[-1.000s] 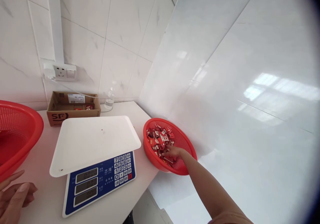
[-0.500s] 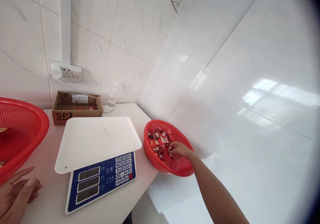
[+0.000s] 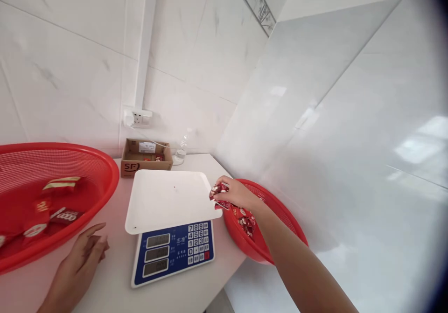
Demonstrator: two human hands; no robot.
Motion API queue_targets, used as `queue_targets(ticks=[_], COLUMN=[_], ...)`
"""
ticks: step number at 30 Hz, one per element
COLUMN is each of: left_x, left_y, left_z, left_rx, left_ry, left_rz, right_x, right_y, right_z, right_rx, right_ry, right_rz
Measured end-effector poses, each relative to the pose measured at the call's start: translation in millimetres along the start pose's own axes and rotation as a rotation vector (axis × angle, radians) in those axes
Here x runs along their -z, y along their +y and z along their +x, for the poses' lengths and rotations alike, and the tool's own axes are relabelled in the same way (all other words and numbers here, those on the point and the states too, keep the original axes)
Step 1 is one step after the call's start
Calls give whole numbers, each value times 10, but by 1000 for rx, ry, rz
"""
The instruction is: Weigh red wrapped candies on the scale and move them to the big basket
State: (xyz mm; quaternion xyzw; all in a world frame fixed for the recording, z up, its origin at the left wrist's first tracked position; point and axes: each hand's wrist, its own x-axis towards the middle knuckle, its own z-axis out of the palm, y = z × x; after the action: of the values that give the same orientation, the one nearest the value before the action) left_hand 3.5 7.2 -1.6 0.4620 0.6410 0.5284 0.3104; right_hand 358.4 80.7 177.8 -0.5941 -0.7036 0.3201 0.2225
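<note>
My right hand (image 3: 238, 194) is closed on a few small red snack packets (image 3: 220, 192), held above the right edge of the scale's tray. Below the hand, the right red basket (image 3: 287, 212) holds more red packets (image 3: 247, 224). The bare white tray (image 3: 168, 198) tops a digital scale (image 3: 177, 252) with a blue keypad panel and three displays. With fingers apart and nothing in them, my left hand (image 3: 80, 264) hovers by the rim of the left red basket (image 3: 114, 175). Several red packages (image 3: 65, 216) lie inside that basket.
A low cardboard box (image 3: 147, 164) with a few red packets inside stands behind the scale. Next to it are a clear plastic bottle (image 3: 182, 147) and a cable from the wall socket (image 3: 138, 118). The right basket sits at the white table's (image 3: 115, 289) right edge, against the wall.
My right hand has lifted packets out of the right basket and moved left to the tray's edge. The view has turned left, bringing more of the left basket into sight.
</note>
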Motion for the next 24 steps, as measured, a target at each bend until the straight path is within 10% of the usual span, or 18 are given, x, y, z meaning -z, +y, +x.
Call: queue_targets(ticks=[8, 24], left_x=[75, 50], left_y=[33, 19], left_z=[-60, -22], left_rx=[19, 26], left_ry=[-95, -112], left_rz=[-62, -132], right_x=[-648, -695], right_y=[-377, -146], right_z=[592, 698], right_rx=[49, -63], right_ry=[-19, 66], right_rz=[-128, 317])
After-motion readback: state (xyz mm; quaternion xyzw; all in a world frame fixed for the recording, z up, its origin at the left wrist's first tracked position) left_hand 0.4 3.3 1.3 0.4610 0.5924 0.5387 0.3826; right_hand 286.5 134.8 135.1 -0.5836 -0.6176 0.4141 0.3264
